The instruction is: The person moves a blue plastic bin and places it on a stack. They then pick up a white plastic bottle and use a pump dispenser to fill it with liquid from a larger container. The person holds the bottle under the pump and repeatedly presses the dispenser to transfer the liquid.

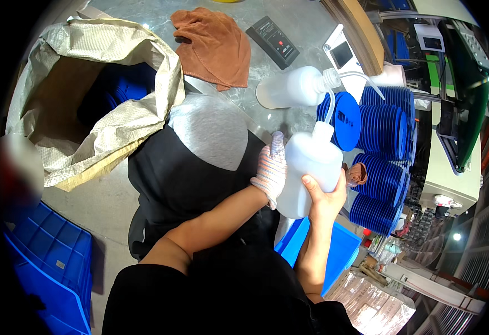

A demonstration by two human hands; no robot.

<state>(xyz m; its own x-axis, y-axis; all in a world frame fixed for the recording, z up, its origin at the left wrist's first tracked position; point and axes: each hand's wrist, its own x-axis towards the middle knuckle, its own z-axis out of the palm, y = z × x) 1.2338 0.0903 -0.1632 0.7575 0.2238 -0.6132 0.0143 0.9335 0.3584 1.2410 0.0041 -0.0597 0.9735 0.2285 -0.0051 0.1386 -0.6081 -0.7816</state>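
Observation:
A translucent white wash bottle (306,167) with a bent spout tube is held tilted in front of me. My right hand (328,198), bare, wraps around its right side with the thumb across the front. My left hand (271,169), in a striped knit glove, presses along its left side; some of its fingers are hidden. A crumpled scrap of brown cloth (357,174) shows just beyond my right fingers; whether they hold it is unclear. A second wash bottle (292,87) with a curved spout lies or stands on the grey table (244,109) farther off.
Stacks of blue discs (383,131) line the right, with one blue disc (346,121) facing me. An open woven sack (169,61) with blue pieces inside stands left. Brown cloth (213,47), a black handheld device (273,42) and blue crates (54,245) are around.

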